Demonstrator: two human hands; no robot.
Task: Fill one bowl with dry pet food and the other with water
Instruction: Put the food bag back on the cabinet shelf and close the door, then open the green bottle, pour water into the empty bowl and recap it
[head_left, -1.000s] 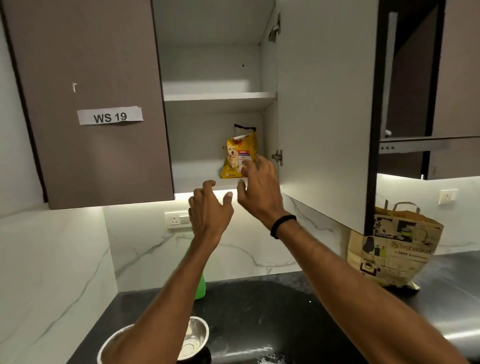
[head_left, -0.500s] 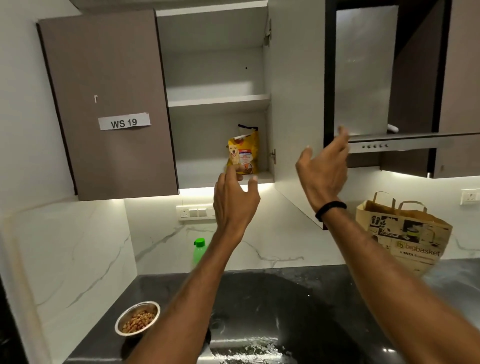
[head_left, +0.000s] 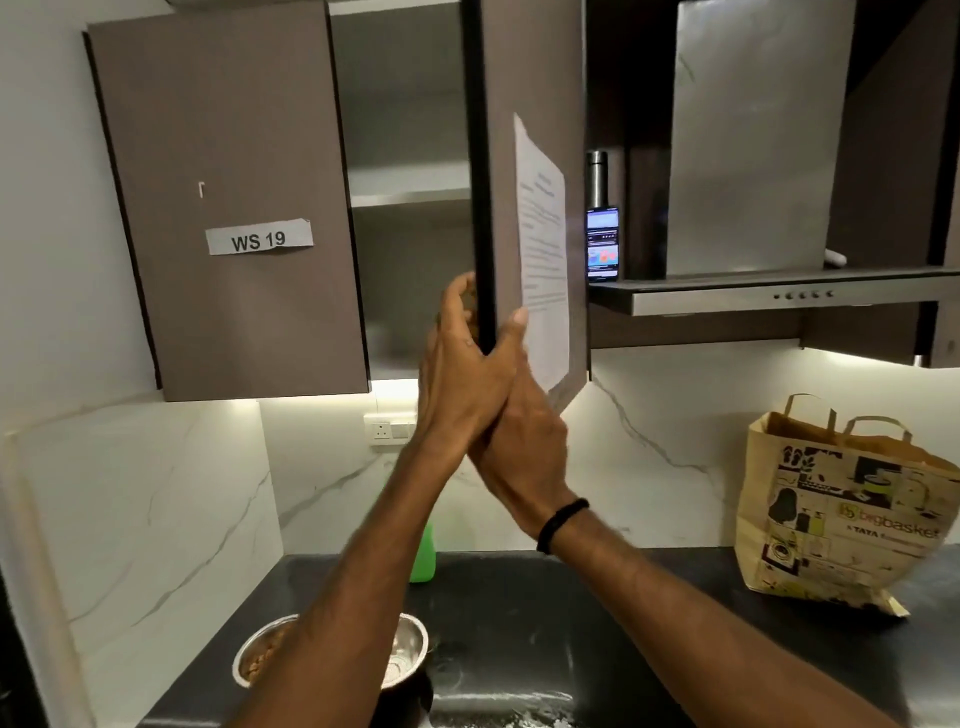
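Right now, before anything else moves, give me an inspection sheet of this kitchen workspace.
Surface: black counter, pale smears near the front.
Job's things: kibble bowl; second steel bowl beside it, contents unclear; green bottle by the wall.
Clutter: paper bag at right.
Hands: left hand grips the edge of the cabinet door; right hand beneath it, fingers hidden.
Cables: nothing seen.
Surroundings: wall socket, phone, range hood.

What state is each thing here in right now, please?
right cabinet door, partly open, edge gripped by left hand
left cabinet door, closed
phone, screen lit
left bowl, holds dry food
right bowl, contents unclear
paper bag, upright, top open
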